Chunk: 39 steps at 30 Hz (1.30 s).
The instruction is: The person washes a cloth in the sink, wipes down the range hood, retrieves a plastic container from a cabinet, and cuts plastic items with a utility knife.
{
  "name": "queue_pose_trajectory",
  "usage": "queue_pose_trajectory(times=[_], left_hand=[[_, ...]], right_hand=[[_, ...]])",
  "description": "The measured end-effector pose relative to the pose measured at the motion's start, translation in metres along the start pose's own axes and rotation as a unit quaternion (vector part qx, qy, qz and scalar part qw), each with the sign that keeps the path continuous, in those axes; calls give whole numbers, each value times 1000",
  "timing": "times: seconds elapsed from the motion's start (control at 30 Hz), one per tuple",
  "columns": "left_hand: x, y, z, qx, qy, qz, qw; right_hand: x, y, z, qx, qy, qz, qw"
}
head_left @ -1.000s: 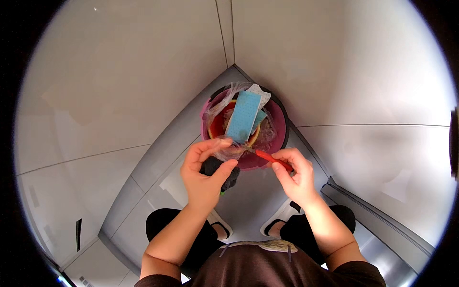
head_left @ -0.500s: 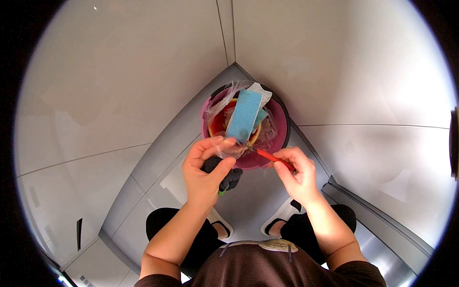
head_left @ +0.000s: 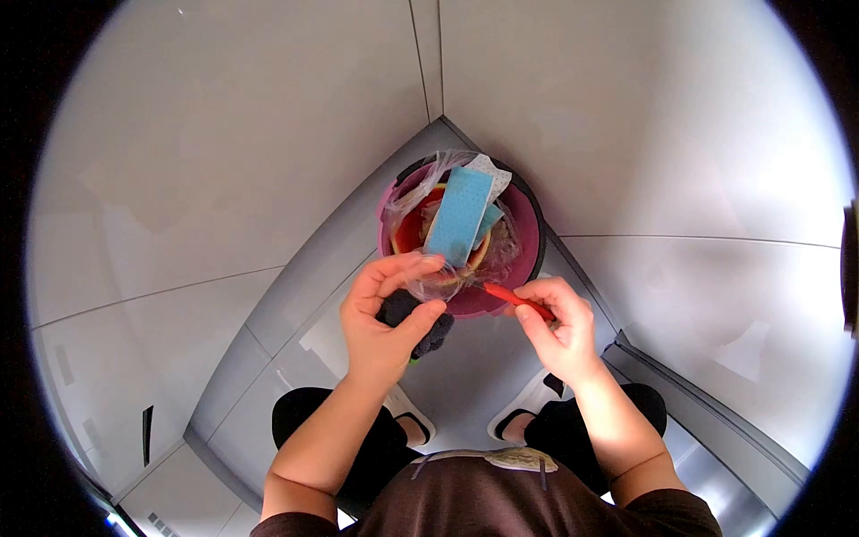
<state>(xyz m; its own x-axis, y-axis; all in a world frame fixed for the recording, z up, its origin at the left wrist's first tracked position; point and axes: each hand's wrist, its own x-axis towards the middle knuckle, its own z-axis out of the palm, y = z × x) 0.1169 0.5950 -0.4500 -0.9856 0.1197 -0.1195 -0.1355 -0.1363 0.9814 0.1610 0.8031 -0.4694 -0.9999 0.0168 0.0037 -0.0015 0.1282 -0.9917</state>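
Observation:
Between the thumb and fingers of my left hand (head_left: 385,313) is a clear, round plastic piece (head_left: 436,280). My right hand (head_left: 557,329) pinches a red-handled tool (head_left: 514,300), its thin tip beside the plastic's right edge; the tip is too small to make out well. Both hands are over the front of a pink bin (head_left: 533,237). Inside the bin lie a blue sheet (head_left: 459,215), crumpled clear plastic and a red bowl-like thing with a yellow rim. A dark fuzzy object (head_left: 434,338) shows partly behind my left hand.
The bin stands on the grey floor (head_left: 465,367) in a corner between two pale walls (head_left: 224,143). My feet in light slippers (head_left: 532,404) are below my hands. A metal rail (head_left: 707,403) runs along the lower right.
The head view has shifted very slightly. Both hands keep nearly the same place and hold, with only small changes in the angle of the plastic and the tool.

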Motion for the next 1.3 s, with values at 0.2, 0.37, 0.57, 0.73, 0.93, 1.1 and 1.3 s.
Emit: queue_pose_trajectory(times=[0.2, 0.37, 0.57, 0.73, 0.93, 1.1, 1.3], left_hand=[[-1, 0, 0, -3, 7, -16, 1000], [0, -2, -1, -8, 11, -12, 1000], [0, -3, -4, -12, 17, -28, 999], [2, -1, -2, -18, 15, -15, 1000], [1, 0, 0, 59, 22, 28, 998], [-1, -3, 2, 138, 28, 86, 986], [-2, -5, 3, 172, 31, 143, 974]], right_hand=[[1, 0, 0, -7, 1, -3, 1000], [2, -1, 0, -18, 3, -3, 1000], [2, 1, 2, -31, 16, -15, 999], [2, 2, 3, -34, 25, -5, 999], [2, 2, 4, -35, 32, 2, 999], [0, 4, 7, -6, 31, 13, 999], [0, 5, 6, 3, 29, 19, 999]])
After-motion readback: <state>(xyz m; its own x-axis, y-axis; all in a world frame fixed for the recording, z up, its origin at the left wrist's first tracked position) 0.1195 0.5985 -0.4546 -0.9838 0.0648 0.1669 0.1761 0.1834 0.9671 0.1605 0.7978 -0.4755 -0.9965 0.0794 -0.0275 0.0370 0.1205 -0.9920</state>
